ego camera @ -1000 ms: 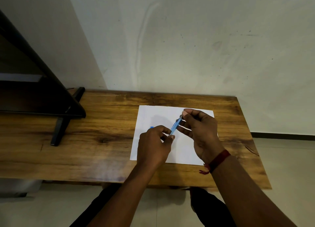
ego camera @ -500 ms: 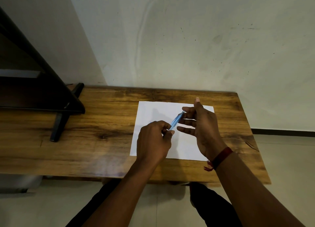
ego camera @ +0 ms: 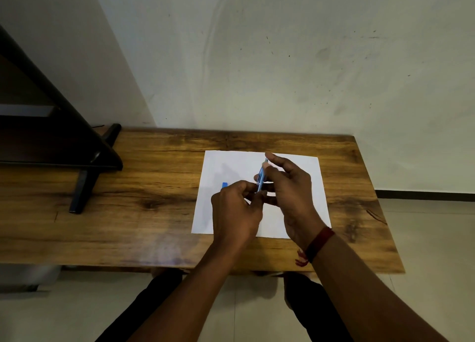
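Note:
A slim blue pen (ego camera: 261, 177) is held tilted above a white sheet of paper (ego camera: 231, 166) that lies flat on the wooden table (ego camera: 144, 187). My left hand (ego camera: 235, 210) pinches the pen's lower end. My right hand (ego camera: 291, 191) holds the pen's upper part between thumb and forefinger, its other fingers loosely bent. A small blue piece (ego camera: 224, 184) shows just beyond my left knuckles; I cannot tell whether it lies on the paper or is held. A red thread band is on my right wrist.
A black slanted frame with a black foot (ego camera: 84, 184) stands on the table's left part. The wall runs right behind the table. The table's right edge (ego camera: 385, 220) drops off to a tiled floor. My legs are under the front edge.
My right hand, spread open half a second ago, has closed its thumb and forefinger back onto the pen. The pen now stands steeper. My left hand kept its hold.

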Action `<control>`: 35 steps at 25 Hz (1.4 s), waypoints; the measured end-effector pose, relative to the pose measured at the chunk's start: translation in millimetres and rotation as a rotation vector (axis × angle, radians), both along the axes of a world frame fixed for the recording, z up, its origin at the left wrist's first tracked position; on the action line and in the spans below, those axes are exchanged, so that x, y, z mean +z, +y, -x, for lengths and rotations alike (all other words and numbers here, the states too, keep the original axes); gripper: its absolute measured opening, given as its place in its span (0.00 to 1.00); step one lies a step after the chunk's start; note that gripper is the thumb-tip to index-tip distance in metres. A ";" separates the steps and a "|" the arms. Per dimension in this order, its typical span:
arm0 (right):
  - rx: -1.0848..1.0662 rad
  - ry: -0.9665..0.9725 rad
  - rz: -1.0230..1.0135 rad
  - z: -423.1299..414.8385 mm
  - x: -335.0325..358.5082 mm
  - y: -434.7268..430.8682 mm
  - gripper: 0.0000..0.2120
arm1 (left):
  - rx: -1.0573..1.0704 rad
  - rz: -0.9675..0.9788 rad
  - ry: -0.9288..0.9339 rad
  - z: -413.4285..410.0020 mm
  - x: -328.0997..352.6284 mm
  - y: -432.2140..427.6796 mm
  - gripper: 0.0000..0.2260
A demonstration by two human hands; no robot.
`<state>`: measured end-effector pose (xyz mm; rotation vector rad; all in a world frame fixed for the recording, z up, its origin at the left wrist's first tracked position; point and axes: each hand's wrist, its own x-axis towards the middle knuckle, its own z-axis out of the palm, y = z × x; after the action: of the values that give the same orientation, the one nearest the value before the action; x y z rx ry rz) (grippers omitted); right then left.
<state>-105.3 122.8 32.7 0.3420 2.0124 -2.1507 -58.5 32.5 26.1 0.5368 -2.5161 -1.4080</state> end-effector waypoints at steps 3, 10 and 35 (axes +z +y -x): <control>0.073 0.097 -0.269 -8.4 -5.9 -6.2 0.25 | 0.015 -0.025 0.011 2.9 0.5 2.8 0.10; 0.026 -0.115 -0.276 -25.2 -11.2 4.0 0.05 | 0.083 -0.131 -0.050 -2.8 -5.7 13.3 0.09; 0.154 -0.093 -0.802 26.1 -41.3 37.4 0.03 | 0.042 0.159 -0.486 25.5 -31.2 -68.7 0.14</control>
<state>-131.4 160.2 -8.7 0.3556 2.6460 -1.1302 -84.0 -36.2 -5.1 0.9948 -2.9292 -1.1559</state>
